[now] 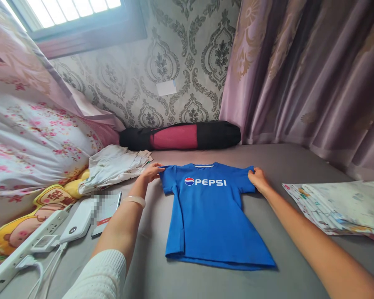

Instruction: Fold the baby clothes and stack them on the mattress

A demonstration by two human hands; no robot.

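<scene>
A blue T-shirt [210, 220] with a white PEPSI print lies front up on the grey sheet [299, 265], its collar away from me. My left hand [152, 171] pinches the end of the sleeve on the left. At the other sleeve's end, my right hand [258, 178] is closed on the fabric. Both sleeves are stretched out sideways. Along the shirt's left side the cloth is folded over, with the fold reaching down to the hem. A pale bangle [134, 201] circles my left wrist.
Left of my arm lie a phone [107, 214], a white power bank [79, 220] and a power strip [28, 245] with cables. Crumpled white cloth [115, 164] sits behind them. Folded fabric [339, 205] rests at right. A black and pink rolled bag [177, 136] lies along the wall.
</scene>
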